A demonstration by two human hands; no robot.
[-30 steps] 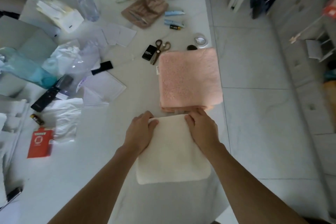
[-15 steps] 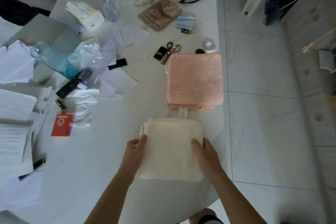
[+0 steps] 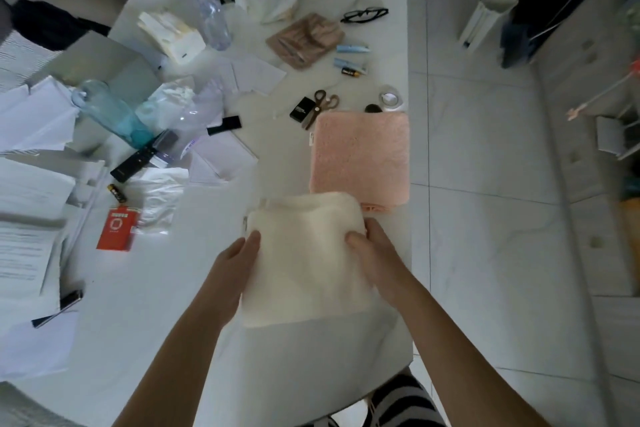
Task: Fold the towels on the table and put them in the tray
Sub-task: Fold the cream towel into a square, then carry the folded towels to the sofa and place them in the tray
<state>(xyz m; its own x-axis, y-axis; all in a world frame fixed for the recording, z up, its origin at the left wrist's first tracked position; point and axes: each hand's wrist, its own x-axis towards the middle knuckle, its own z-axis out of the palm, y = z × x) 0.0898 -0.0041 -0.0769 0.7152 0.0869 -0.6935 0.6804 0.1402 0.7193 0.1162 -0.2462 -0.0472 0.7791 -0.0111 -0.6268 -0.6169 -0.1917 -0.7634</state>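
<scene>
The counter (image 3: 138, 322) is wide and pale, crowded with papers and bottles on its left half. On its right side a folded pink towel (image 3: 360, 156) lies flat beside the edge. Just in front of it, overlapping its near edge, a folded cream towel (image 3: 304, 260) is held at its two sides. It looks soft, thick and light, so it likely sags and unfolds unless gripped through all layers. The left hand (image 3: 235, 263) pinches its left edge, fingers underneath, thumb on top. The right hand (image 3: 374, 253) clamps the right edge likewise. No tray is in view.
</scene>
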